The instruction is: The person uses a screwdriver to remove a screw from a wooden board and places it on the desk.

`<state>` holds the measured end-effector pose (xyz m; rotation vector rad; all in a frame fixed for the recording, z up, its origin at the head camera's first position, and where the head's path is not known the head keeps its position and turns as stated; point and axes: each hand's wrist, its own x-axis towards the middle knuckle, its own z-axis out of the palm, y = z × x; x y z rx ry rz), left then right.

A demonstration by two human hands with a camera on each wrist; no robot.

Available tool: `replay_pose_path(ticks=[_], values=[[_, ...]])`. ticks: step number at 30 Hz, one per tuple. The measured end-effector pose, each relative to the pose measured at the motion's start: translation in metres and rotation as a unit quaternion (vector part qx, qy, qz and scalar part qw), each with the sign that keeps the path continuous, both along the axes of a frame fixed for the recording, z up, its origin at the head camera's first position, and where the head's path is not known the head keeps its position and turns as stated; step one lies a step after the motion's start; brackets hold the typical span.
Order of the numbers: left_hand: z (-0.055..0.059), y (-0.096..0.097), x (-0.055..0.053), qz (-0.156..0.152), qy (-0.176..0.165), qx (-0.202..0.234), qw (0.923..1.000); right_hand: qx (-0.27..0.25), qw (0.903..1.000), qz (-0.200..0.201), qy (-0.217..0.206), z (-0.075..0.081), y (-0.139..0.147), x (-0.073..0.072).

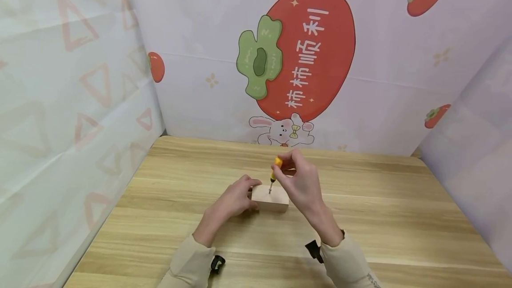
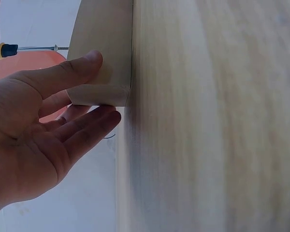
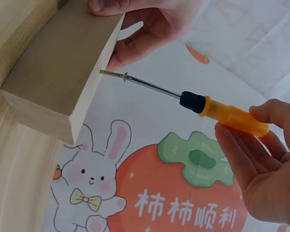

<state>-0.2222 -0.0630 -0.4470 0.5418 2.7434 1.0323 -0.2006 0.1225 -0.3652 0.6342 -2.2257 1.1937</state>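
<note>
A pale wooden block (image 1: 270, 198) lies on the table. My left hand (image 1: 236, 197) grips its left end, the thumb (image 2: 84, 67) on the near side and fingers around the end and far side. A screw (image 3: 113, 75) stands in the block's top face, with much of its thread showing above the wood. My right hand (image 1: 301, 183) holds a screwdriver (image 3: 227, 115) by its yellow handle, pinched between thumb and fingers. The screwdriver's metal shaft (image 3: 152, 86) meets the screw head, slightly tilted in the head view.
The wood-grain table (image 1: 380, 217) extends to both sides of the block. Behind it hangs a printed backdrop (image 1: 192, 110) with a large persimmon and a rabbit. Another patterned sheet (image 1: 52, 114) borders the left. Black straps (image 1: 217, 264) sit at both sleeves.
</note>
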Motion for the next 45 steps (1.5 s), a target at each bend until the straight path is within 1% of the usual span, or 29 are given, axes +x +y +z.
replay_pose_path(ticks=[8, 10, 14, 18, 21, 22, 24, 26, 28, 31, 33, 35, 37, 38, 40, 42, 45], values=[[0.001, -0.001, 0.0, 0.001, 0.002, 0.007, 1.0, -0.005, 0.9996, 0.007, -0.028, 0.005, -0.001, 0.002], [0.001, -0.001, 0.0, -0.001, 0.002, 0.007, 1.0, -0.005, 0.9992, 0.016, -0.038, 0.005, -0.002, 0.002], [0.002, 0.0, 0.001, -0.001, 0.004, 0.007, 1.0, -0.002, 0.9961, 0.054, -0.07, 0.008, -0.001, 0.003], [0.003, 0.0, 0.004, -0.003, 0.0, 0.009, 1.0, 0.015, 0.9889, 0.1, -0.108, 0.013, 0.002, 0.002], [0.003, 0.0, 0.005, -0.005, -0.004, 0.01, 0.9999, 0.031, 0.9843, 0.119, -0.127, 0.015, 0.005, 0.001], [0.003, 0.0, 0.005, -0.004, -0.005, 0.008, 0.9999, 0.038, 0.984, 0.118, -0.128, 0.015, 0.004, 0.0], [0.002, 0.0, 0.005, -0.001, -0.004, 0.004, 1.0, 0.047, 0.9847, 0.115, -0.122, 0.014, 0.003, -0.002], [0.001, 0.0, 0.005, 0.0, 0.0, 0.0, 1.0, 0.058, 0.9874, 0.099, -0.109, 0.01, -0.001, -0.004], [0.001, 0.0, 0.004, 0.001, 0.004, -0.003, 1.0, 0.067, 0.9914, 0.071, -0.087, 0.008, -0.005, -0.004], [0.002, 0.002, 0.003, -0.001, 0.005, -0.001, 1.0, 0.087, 0.9949, 0.017, -0.049, 0.005, -0.009, -0.003], [0.003, 0.003, 0.003, -0.001, 0.003, 0.001, 1.0, 0.099, 0.9947, -0.017, -0.024, 0.005, -0.01, -0.001], [0.003, 0.004, 0.003, 0.0, 0.003, 0.001, 1.0, 0.113, 0.9925, -0.048, 0.001, 0.005, -0.011, 0.0], [0.002, 0.004, 0.003, 0.001, 0.004, 0.002, 1.0, 0.108, 0.992, -0.062, 0.016, 0.006, -0.012, 0.0], [0.002, 0.004, 0.003, 0.001, 0.005, 0.002, 1.0, 0.101, 0.9928, -0.061, 0.022, 0.006, -0.012, 0.0], [0.002, 0.004, 0.004, 0.001, 0.007, 0.002, 1.0, 0.08, 0.9953, -0.045, 0.029, 0.006, -0.011, 0.0], [0.002, 0.003, 0.004, 0.002, 0.007, 0.003, 1.0, 0.052, 0.9981, -0.016, 0.028, 0.006, -0.009, -0.001], [0.001, 0.003, 0.005, 0.004, 0.006, 0.003, 1.0, 0.025, 0.9992, 0.025, 0.016, 0.005, -0.004, -0.004]])
